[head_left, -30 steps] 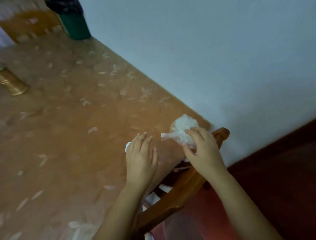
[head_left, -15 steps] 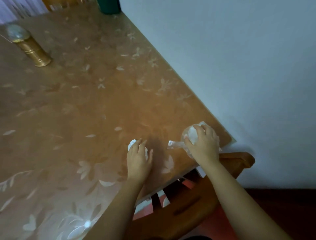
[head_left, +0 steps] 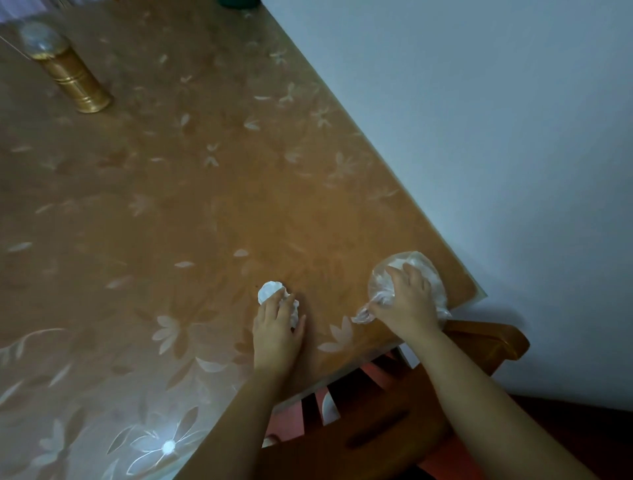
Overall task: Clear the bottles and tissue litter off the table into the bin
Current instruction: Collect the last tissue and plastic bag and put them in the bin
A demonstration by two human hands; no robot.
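A crumpled white tissue (head_left: 270,290) lies on the brown floral table (head_left: 191,212) near its front edge. My left hand (head_left: 278,330) rests over the tissue, fingers curled on it. Near the table's right corner sits a clear plastic bag stuffed with white tissue (head_left: 428,274). My right hand (head_left: 409,303) grips this bag from above, with its twisted neck sticking out to the left under my thumb. A dark green bin (head_left: 239,3) shows only as a sliver at the far top edge.
A gold bottle with a clear round cap (head_left: 66,72) stands at the far left of the table. A wooden chair (head_left: 479,346) with a red seat sits under the table's near corner. A pale wall (head_left: 479,120) runs along the table's right side.
My left hand has settled onto the white tissue and closed on it. My right hand has moved with the bag onto the table corner. The view has shifted forward over the table.
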